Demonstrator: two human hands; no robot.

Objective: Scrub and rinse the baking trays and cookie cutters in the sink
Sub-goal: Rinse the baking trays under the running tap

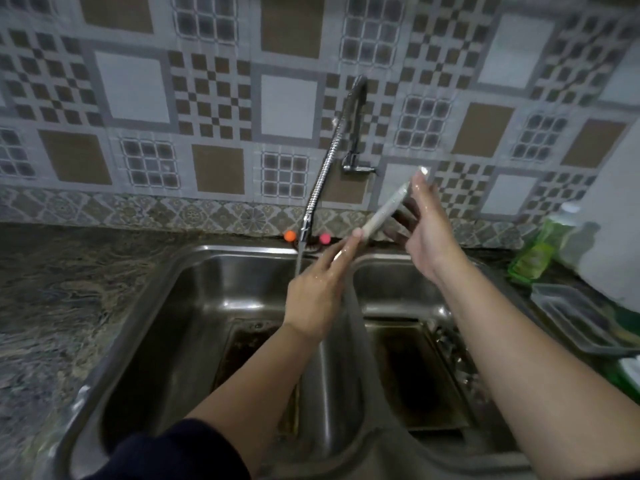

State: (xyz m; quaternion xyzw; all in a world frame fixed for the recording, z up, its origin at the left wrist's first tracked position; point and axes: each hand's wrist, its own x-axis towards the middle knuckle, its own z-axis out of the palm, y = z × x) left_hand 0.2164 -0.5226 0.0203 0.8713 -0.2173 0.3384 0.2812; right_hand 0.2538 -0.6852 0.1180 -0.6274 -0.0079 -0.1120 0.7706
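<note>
While the tap (304, 233) runs, both hands lift a pale cutter (386, 210) above the sink (207, 258): right hand (427, 230) grips it, left hand (320, 292) fingertips steady its end. Best lower it into the stream and turn it.

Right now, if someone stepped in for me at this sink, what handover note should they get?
Right hand: wet, holds a pale, flat, blurred object edge-on above the sink's back rim; what it is cannot be told.
Left hand: fingers straight, touching that object's lower end.
Flexible chrome tap: running into the left basin of the steel double sink.
Both basins: dark tray-like shapes lie at the bottom; details unclear.
Green dish-soap bottle: on the counter, right.
Done: cannot tell.
Left: probably rinsing the held piece, then whatever lies in the basins.
</note>
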